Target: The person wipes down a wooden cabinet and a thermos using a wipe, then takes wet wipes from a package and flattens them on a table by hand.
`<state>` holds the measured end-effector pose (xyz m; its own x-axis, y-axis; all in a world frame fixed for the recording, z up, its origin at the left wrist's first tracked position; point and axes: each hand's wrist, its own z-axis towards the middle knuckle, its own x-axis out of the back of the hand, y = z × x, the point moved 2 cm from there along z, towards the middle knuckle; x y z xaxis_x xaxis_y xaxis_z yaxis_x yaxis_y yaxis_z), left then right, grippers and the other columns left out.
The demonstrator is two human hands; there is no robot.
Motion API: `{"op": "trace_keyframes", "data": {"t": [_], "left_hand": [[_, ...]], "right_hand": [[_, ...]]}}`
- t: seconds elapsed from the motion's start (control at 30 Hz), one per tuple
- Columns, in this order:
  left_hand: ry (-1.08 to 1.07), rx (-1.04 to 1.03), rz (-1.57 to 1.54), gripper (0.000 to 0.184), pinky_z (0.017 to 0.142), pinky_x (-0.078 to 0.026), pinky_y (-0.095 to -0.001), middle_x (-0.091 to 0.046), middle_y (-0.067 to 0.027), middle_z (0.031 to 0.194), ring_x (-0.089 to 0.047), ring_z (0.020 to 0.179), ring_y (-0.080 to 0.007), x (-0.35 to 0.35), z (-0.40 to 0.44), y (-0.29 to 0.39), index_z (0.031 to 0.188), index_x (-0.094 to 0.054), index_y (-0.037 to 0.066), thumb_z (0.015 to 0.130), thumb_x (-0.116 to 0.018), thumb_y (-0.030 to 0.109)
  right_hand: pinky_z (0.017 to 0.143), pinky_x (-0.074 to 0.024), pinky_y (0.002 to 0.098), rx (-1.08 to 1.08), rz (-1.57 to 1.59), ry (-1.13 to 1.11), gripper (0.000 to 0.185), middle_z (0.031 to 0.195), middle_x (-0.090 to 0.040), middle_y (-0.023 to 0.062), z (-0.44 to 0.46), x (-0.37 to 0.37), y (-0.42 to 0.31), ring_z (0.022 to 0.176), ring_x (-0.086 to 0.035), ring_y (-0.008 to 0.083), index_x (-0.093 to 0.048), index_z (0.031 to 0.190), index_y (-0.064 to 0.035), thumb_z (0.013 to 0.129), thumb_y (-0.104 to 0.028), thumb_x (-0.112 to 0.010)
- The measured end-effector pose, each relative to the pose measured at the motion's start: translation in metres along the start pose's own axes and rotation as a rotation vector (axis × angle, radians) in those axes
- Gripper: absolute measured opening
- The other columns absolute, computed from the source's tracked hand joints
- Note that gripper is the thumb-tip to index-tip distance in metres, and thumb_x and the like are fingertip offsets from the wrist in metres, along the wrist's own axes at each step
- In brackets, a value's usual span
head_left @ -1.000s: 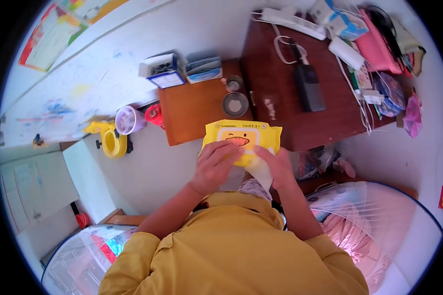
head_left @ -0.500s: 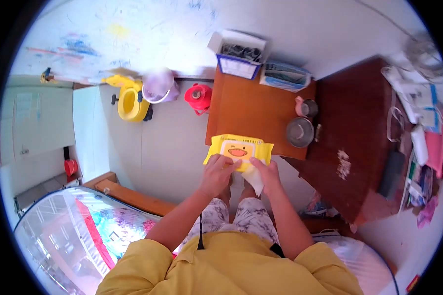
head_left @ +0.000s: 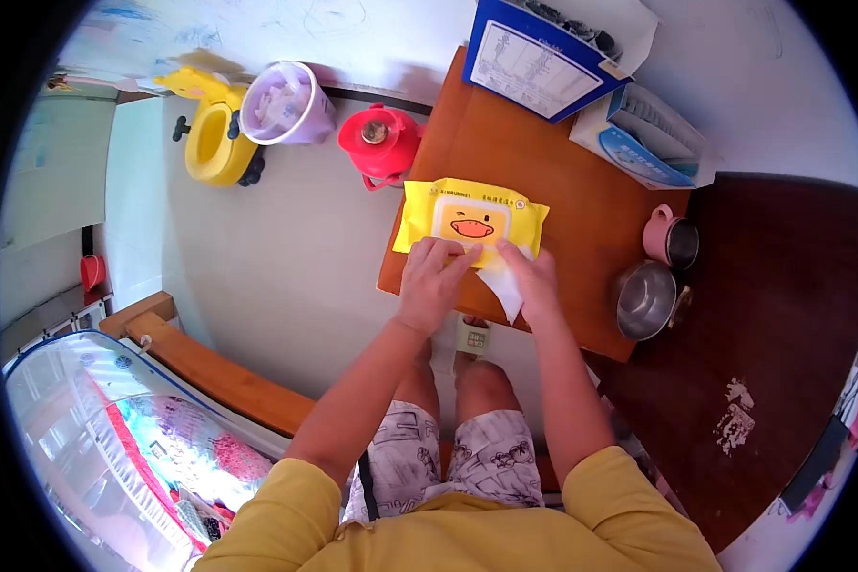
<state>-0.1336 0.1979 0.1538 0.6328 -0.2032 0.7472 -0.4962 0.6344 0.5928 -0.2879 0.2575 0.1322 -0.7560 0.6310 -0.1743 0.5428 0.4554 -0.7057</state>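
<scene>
A yellow pack of wet wipes (head_left: 418,212) with a duck face on its lid is held out over the near left part of the wooden table. My left hand (head_left: 433,282) grips the pack's front edge, its fingers curled at the lid. Beside it, my right hand (head_left: 532,278) is closed at the pack's front right, thumb against the lid's edge. From under that hand a white wipe (head_left: 502,290) hangs down. The lid appears shut. My fingers hide part of the pack's front edge.
On the table (head_left: 553,224) are a blue-and-white box (head_left: 534,62), a second open box (head_left: 629,148), a pink cup (head_left: 658,234) and a metal bowl (head_left: 646,300). A red thermos (head_left: 377,143), purple bin (head_left: 300,119) and yellow potty (head_left: 217,157) stand left. A dark tabletop (head_left: 763,286) adjoins.
The view has moved closer to the table, so its boxes, cup and bowl look larger. Both hands and the pack are now further over the tabletop, with the wipe still hanging by my right hand.
</scene>
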Motion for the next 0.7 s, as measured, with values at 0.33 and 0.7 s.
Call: {"op": "trace_keyframes", "data": {"t": [0.33,0.7], "left_hand": [[-0.070,0.041,0.001,0.045,0.083,-0.042,-0.0365,-0.056,-0.0033,0.096,-0.053,0.091,-0.0228,-0.002,-0.002,0.006,0.111,-0.065,0.013,0.069,-0.059,-0.003],[-0.309,0.791,-0.738,0.034,0.092,-0.046,-0.0363,-0.058,-0.0135,0.118,-0.058,0.106,-0.0258,0.026,-0.002,0.068,0.121,-0.053,0.000,0.091,-0.061,0.016]], "right_hand": [[0.073,-0.0503,0.0319,0.274,-0.501,0.461,0.040,0.091,-0.066,0.0127,-0.029,0.004,-0.011,0.080,-0.063,0.0189,-0.058,0.104,0.0049,0.078,-0.020,-0.076],[0.069,-0.0490,0.0277,0.102,-0.100,0.354,0.017,0.085,-0.064,0.0059,-0.089,0.018,-0.024,0.075,-0.061,0.0147,-0.061,0.093,0.0011,0.079,-0.005,-0.068]]}}
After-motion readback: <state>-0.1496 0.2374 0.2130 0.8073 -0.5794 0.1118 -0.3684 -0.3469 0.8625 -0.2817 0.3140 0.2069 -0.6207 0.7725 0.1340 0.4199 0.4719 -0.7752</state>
